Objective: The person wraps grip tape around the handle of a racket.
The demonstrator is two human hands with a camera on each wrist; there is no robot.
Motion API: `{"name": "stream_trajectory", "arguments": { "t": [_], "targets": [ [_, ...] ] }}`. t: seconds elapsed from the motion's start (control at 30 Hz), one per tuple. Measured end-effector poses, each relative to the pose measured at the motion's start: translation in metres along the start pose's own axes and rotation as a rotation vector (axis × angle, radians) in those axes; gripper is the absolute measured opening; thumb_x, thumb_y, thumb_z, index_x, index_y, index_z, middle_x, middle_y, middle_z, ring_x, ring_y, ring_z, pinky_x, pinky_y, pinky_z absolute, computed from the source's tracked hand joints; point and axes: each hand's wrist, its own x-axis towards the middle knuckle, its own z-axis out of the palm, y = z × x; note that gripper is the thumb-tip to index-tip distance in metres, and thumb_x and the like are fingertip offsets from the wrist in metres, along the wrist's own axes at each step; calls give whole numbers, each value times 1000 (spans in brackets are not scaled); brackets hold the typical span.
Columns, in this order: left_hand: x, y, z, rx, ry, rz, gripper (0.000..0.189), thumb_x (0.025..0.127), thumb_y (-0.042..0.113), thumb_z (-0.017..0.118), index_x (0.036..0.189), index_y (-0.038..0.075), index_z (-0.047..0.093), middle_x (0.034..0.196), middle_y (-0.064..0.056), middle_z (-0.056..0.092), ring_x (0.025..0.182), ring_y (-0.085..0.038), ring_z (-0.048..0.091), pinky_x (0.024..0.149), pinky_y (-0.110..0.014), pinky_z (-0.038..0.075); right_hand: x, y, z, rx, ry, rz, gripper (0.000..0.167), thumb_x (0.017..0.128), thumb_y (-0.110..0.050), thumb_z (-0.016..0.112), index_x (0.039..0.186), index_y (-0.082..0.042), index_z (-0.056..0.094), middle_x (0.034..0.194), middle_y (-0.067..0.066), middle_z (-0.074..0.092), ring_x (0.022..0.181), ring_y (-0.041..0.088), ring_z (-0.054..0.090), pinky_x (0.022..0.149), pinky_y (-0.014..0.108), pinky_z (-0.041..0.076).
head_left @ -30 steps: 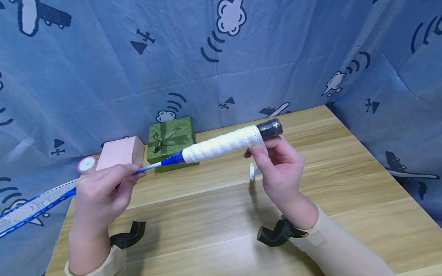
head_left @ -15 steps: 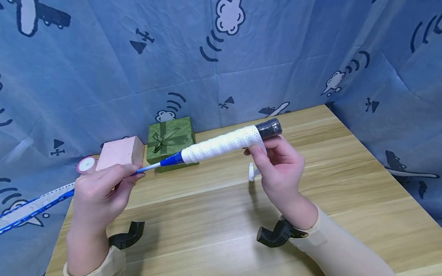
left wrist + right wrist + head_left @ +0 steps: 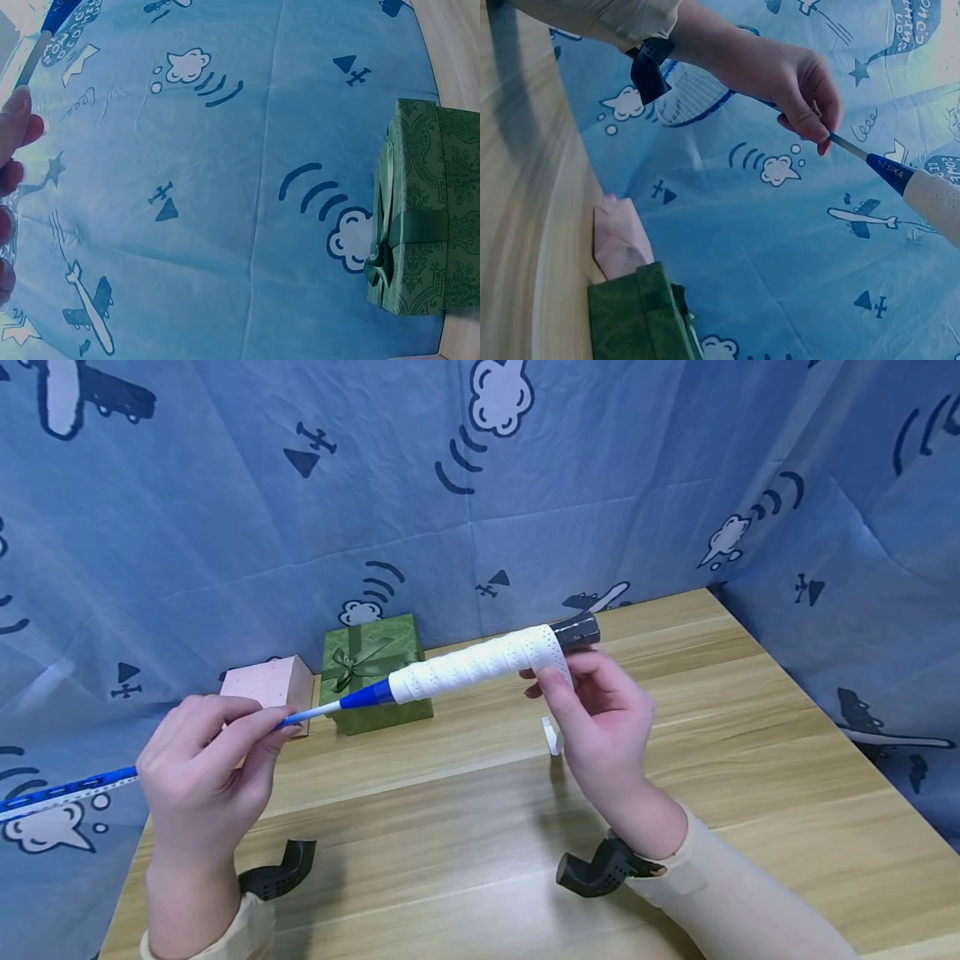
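Note:
Held above the table is a badminton racket (image 3: 367,696), its handle pointing right and slightly up. White perforated grip tape (image 3: 474,665) winds around most of the handle; the black butt end (image 3: 576,632) is bare. My left hand (image 3: 206,772) pinches the thin shaft between thumb and fingers. Near the butt, my right hand (image 3: 606,718) pinches the tape between thumb and fingers, just under the handle. A short white end of tape (image 3: 551,737) hangs below that hand. The strung head (image 3: 694,94) shows behind the left hand in the right wrist view.
A green gift box (image 3: 382,706) with a ribbon bow stands at the back of the wooden table (image 3: 450,868). Left of it is a pink box (image 3: 279,681), partly hidden by my left hand. A blue patterned curtain (image 3: 420,468) hangs behind.
The racket has turned about its length, its head now nearly edge-on. Its handle has shifted slightly left and up. My left hand now hides the pink-rimmed roll. Both hands keep their hold.

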Motion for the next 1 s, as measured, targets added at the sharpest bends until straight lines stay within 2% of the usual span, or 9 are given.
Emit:
{"name": "stream_trajectory", "arguments": {
  "t": [0.1, 0.17, 0.3, 0.4, 0.53, 0.8, 1.0],
  "targets": [
    [2, 0, 1, -13, 33, 9, 46, 97, 37, 74, 71, -1, 76, 66, -17, 56, 58, -31, 37, 60, -30, 25, 0, 0, 1, 26, 4, -1, 21, 94, -10, 76, 90, 9, 67, 91, 9, 67, 71, 20, 68, 71, 30, 60],
    [3, 1, 2, -24, 38, 14, 46, 97, 37, 74, 70, -1, 75, 67, -17, 54, 59, -30, 36, 61, -27, 23, 0, 0, 1, 39, 3, -6, 23, 94, -9, 76, 87, 10, 66, 88, 9, 64, 68, 18, 66, 71, 31, 61],
    [3, 1, 1, -36, 44, 14, 45, 97, 35, 74, 75, -3, 75, 66, -17, 54, 59, -30, 38, 60, -30, 28, 0, 0, 2, 39, 4, -14, 31, 94, -8, 74, 82, 16, 58, 82, 6, 60, 67, 17, 66, 70, 30, 61],
    [2, 1, 0, -47, 72, -2, 46, 96, 35, 75, 72, -4, 73, 64, -17, 53, 58, -31, 39, 60, -31, 31, 1, -1, 1, 36, 8, -16, 25, 93, -3, 72, 80, 14, 59, 82, 6, 61, 69, 19, 68, 70, 31, 61],
    [1, 1, 0, -74, 116, -10, 49, 92, 36, 79, 64, -2, 71, 61, -15, 49, 56, -27, 37, 59, -27, 29, 1, -1, 1, 27, 9, -14, 24, 92, -2, 71, 80, 15, 58, 86, 6, 61, 69, 20, 68, 69, 32, 61],
    [4, 1, 0, -80, 112, -10, 49, 92, 36, 80, 64, -3, 72, 59, -14, 46, 55, -24, 34, 58, -26, 25, 2, -2, 1, 11, -3, -3, 20, 93, -2, 71, 82, 11, 61, 86, 9, 61, 72, 22, 71, 68, 30, 60],
    [6, 2, 1, -71, 121, -19, 48, 92, 38, 80, 69, -4, 73, 59, -14, 48, 54, -24, 38, 56, -28, 29, 4, -1, 1, 17, -4, -7, 15, 92, 1, 70, 84, 10, 62, 86, 11, 61, 72, 20, 68, 71, 31, 62]
  ]
}}
